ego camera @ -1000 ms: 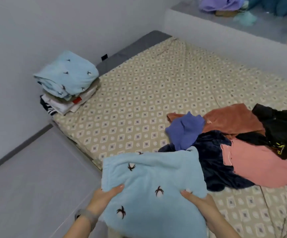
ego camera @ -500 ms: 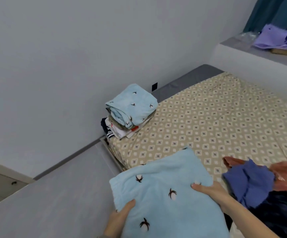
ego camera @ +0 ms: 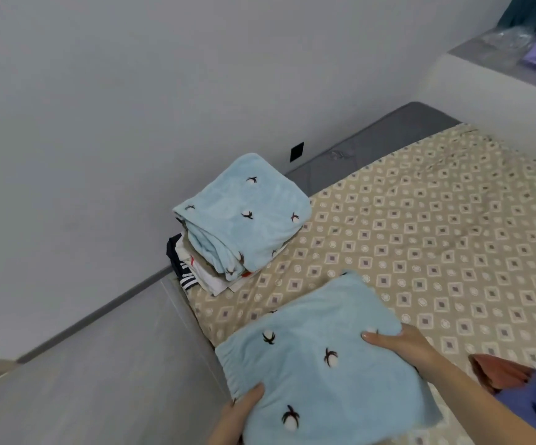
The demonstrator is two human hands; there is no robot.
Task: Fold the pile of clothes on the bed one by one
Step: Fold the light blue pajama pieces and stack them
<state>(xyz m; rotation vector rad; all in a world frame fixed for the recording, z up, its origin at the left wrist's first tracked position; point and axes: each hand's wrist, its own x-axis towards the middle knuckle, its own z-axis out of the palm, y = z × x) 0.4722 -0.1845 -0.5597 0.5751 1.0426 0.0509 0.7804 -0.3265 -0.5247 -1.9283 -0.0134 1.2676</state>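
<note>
Both hands grip a folded light-blue fleece garment (ego camera: 321, 358) over the near bed edge: left hand (ego camera: 234, 412) pinching its near-left corner, right hand (ego camera: 401, 343) clasping its right edge. Rust and blue clothes (ego camera: 523, 390) lie just right. Farther left, a folded stack (ego camera: 237, 226) sits on the patterned bedsheet (ego camera: 436, 236) by the wall.

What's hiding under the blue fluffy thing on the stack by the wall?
Under the folded blue garment only edges show: white clothes and a dark striped piece. The rest is covered.
</note>
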